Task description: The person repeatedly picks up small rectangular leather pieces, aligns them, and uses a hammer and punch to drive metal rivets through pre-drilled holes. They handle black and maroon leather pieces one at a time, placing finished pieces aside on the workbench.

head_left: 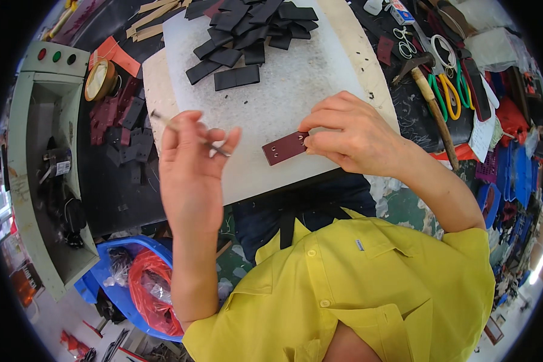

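My right hand (359, 136) pinches the right end of a small dark red leather piece (279, 151). Small holes show near both ends of this piece, which is at the near part of a white cutting board (241, 175). To its left, my raised left hand (190, 160) has its fingers closed around a slim metal tool (164, 119). One end of the tool points up and left, while a shiny part shows between the fingers; its exact kind is unclear. Beyond both hands lies a heap of black folded strips (237, 77).
Dark red and black punched pieces (137, 146) lie left of the board, near a round container (99, 80). At right are a hammer (434, 108) and scissors with yellow handles (449, 96). A grey metal box (51, 63) stands far left, above a blue tub (117, 295).
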### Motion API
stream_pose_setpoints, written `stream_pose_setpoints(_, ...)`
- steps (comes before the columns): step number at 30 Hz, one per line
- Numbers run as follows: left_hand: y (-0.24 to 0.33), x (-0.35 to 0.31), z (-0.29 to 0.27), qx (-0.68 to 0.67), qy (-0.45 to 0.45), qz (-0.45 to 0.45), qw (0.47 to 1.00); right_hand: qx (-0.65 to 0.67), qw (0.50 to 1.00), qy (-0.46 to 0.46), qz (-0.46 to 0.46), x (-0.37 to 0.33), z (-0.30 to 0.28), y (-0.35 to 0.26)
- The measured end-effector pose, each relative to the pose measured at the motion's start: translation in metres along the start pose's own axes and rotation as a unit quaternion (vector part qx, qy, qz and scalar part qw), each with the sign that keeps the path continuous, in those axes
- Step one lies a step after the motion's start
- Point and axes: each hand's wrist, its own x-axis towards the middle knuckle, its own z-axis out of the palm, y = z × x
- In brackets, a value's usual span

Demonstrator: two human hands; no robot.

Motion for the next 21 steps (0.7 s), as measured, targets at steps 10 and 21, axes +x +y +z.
stream_pose_setpoints(10,-0.048,-0.004,0.021,0.28,-0.163,0.095,0.941,-0.008,1.0,0.019,-0.002,-0.002,0.002,0.002)
stream_pose_setpoints(21,-0.056,0.0,0.013,0.352,-0.194,0.197,0.894,0.012,0.999,0.02,0.032,-0.008,0.005,0.001)
